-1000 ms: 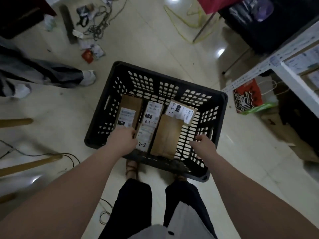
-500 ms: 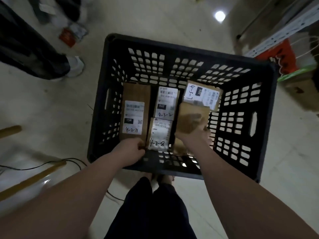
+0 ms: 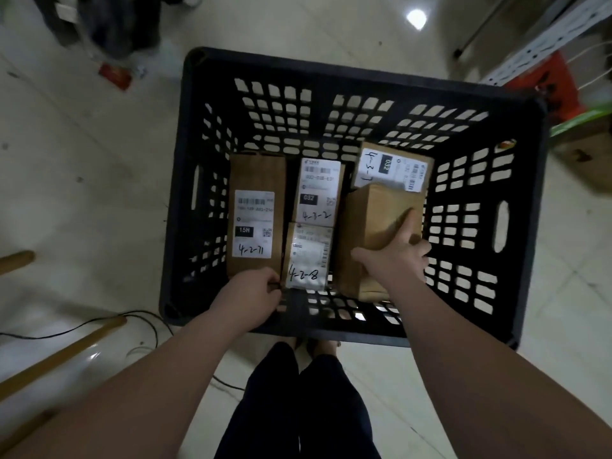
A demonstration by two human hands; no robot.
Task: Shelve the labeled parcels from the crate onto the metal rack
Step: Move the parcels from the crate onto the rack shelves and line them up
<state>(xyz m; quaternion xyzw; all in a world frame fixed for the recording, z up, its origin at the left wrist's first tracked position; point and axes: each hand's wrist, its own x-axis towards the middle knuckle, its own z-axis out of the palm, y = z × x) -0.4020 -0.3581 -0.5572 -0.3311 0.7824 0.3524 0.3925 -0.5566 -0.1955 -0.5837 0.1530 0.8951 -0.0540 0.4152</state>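
Black crate (image 3: pixel 331 71) sits on pale tiled floor, fills centre of view, five parcels inside. At 9 o'clock in the crate: long brown 4-2-71 parcel (image 3: pixel 256 180), label up. Left hand (image 3: pixel 251 296) is at its 6 o'clock end, fingers curled onto the near edge, gripping it. Centre of the crate: 4-3-2 parcel (image 3: pixel 318 190), white label up. Touching its 6 o'clock end is the smaller 4-2-8 parcel (image 3: pixel 308 256), just beside the left hand. At 1 o'clock: 4-3-1 parcel (image 3: pixel 390 167), label turned sideways, partly covered by the plain brown parcel (image 3: pixel 374 213), which lies tilted over it at 3 o'clock. Right hand (image 3: pixel 397 256) clamps that plain parcel from above, thumb out toward 9, index along the top face, other fingers wrapped over the 3 o'clock edge. Hands well apart, one parcel each. Metal rack (image 3: pixel 546 38) is at 1-2 o'clock of frame, beyond the crate corner, only a white perforated upright visible. Red bag (image 3: pixel 549 84) is just beside it. Black cable (image 3: pixel 99 321) and wooden poles (image 3: pixel 66 356) are on the floor at 8 o'clock. Wearer's dark trousers (image 3: pixel 298 409) are at 6 o'clock.
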